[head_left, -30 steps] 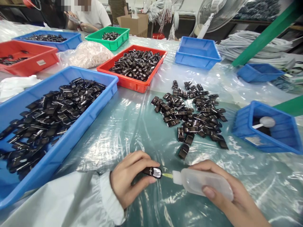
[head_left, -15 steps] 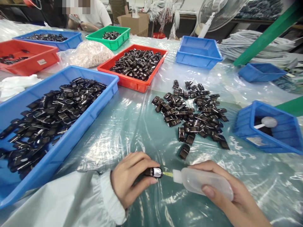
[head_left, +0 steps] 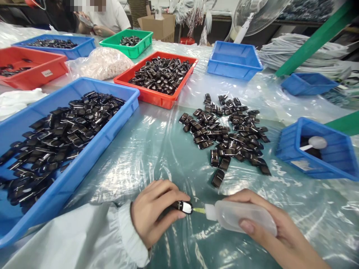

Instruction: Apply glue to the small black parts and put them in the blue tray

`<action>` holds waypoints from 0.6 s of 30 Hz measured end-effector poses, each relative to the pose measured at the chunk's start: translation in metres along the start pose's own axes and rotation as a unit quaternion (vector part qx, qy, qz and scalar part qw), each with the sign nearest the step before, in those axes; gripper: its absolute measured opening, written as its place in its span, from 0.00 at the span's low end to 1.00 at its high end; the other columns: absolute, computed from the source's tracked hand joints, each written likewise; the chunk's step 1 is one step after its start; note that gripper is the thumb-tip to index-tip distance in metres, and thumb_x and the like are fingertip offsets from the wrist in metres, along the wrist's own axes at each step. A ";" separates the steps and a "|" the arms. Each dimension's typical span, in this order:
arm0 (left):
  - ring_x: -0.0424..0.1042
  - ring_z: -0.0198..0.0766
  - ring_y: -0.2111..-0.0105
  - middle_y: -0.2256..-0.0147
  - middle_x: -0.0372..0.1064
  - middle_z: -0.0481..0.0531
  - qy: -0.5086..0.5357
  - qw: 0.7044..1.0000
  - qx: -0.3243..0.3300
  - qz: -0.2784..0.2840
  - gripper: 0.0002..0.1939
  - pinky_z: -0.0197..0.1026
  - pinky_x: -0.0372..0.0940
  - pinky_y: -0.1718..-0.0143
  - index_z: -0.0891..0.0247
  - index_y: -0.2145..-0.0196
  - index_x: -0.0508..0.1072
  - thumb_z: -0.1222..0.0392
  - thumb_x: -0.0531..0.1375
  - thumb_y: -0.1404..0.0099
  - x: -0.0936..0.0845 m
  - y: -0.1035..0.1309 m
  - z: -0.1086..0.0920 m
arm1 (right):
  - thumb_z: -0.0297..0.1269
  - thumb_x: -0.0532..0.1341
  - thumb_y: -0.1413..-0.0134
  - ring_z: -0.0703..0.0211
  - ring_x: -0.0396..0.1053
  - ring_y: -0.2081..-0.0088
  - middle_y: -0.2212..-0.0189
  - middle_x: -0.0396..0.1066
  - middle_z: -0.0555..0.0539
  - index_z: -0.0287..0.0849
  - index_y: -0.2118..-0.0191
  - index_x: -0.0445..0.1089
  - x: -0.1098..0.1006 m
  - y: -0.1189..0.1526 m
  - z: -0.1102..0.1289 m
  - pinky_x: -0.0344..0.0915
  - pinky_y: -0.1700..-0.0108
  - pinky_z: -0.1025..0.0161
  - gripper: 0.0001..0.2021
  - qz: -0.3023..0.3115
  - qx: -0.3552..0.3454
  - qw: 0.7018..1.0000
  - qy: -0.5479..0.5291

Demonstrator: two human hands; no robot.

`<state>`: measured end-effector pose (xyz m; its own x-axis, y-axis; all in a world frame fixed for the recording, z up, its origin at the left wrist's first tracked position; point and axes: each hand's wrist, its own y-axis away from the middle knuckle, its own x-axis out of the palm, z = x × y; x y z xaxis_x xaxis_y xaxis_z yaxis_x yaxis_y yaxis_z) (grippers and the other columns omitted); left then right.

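Observation:
Between thumb and fingers, my left hand (head_left: 158, 211) grips a small black part (head_left: 185, 207) with a shiny, pale face. My right hand (head_left: 269, 224) is wrapped round a translucent squeeze bottle (head_left: 244, 216) lying nearly level. Its yellow-green nozzle tip (head_left: 199, 210) points left and meets or almost meets the part's right end. Beyond my hands a loose pile of similar black parts (head_left: 224, 130) lies on the plastic-covered table (head_left: 151, 149).
A large blue tray (head_left: 112, 132) at left and a red tray (head_left: 159, 100) hold black parts. At right stands a blue bin (head_left: 291, 149) with a white scoop (head_left: 316, 142). Behind are an upright blue bin (head_left: 234, 69), a green tray (head_left: 137, 48), a fan and a seated person (head_left: 114, 18).
The black part has tilted slightly in my left fingers, and its face looks whiter. The bottle is almost unmoved. The view has shifted very slightly.

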<state>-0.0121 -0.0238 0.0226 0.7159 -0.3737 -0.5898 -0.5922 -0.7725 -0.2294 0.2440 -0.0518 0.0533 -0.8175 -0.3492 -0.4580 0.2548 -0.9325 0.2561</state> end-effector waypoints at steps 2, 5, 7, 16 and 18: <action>0.66 0.43 0.64 0.62 0.67 0.55 -0.008 1.000 0.004 0.004 0.10 0.47 0.65 0.65 0.61 0.54 0.68 0.61 0.53 0.32 0.000 0.000 0.000 | 0.47 0.55 0.43 0.55 0.72 0.72 0.71 0.72 0.49 0.50 0.62 0.69 -0.001 0.000 -0.001 0.66 0.77 0.65 0.11 0.004 0.003 1.000 -0.002; 0.66 0.43 0.64 0.62 0.66 0.55 -0.016 1.000 0.006 0.007 0.10 0.48 0.65 0.65 0.61 0.53 0.68 0.61 0.53 0.32 0.000 0.001 0.000 | 0.47 0.56 0.44 0.54 0.72 0.72 0.71 0.72 0.49 0.51 0.62 0.69 0.000 0.001 -0.002 0.66 0.78 0.65 0.10 0.012 0.004 1.000 -0.007; 0.66 0.43 0.64 0.62 0.67 0.55 -0.016 1.000 0.004 0.008 0.10 0.48 0.65 0.65 0.61 0.53 0.68 0.62 0.53 0.32 0.000 0.001 0.000 | 0.47 0.56 0.45 0.55 0.72 0.71 0.71 0.72 0.49 0.52 0.62 0.69 0.002 0.002 -0.002 0.66 0.78 0.65 0.09 0.008 0.004 1.000 -0.006; 0.68 0.42 0.61 0.59 0.67 0.55 0.000 0.999 -0.030 -0.017 0.11 0.47 0.66 0.61 0.60 0.52 0.65 0.64 0.52 0.32 0.000 0.001 -0.003 | 0.50 0.58 0.48 0.60 0.73 0.77 0.72 0.76 0.53 0.60 0.65 0.72 -0.021 0.001 -0.007 0.65 0.82 0.70 0.08 -0.183 -0.066 0.978 0.073; 0.68 0.42 0.61 0.59 0.67 0.55 -0.006 0.999 -0.032 -0.014 0.11 0.47 0.66 0.62 0.60 0.52 0.65 0.64 0.52 0.32 0.000 0.002 -0.003 | 0.51 0.58 0.49 0.58 0.75 0.76 0.71 0.78 0.52 0.59 0.64 0.74 -0.024 -0.001 -0.012 0.69 0.79 0.69 0.11 -0.261 -0.060 0.961 0.076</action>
<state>-0.0121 -0.0265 0.0250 0.7266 -0.3460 -0.5936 -0.5470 -0.8141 -0.1950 0.2697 -0.0436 0.0542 -0.7670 0.1668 -0.6195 -0.1038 -0.9851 -0.1368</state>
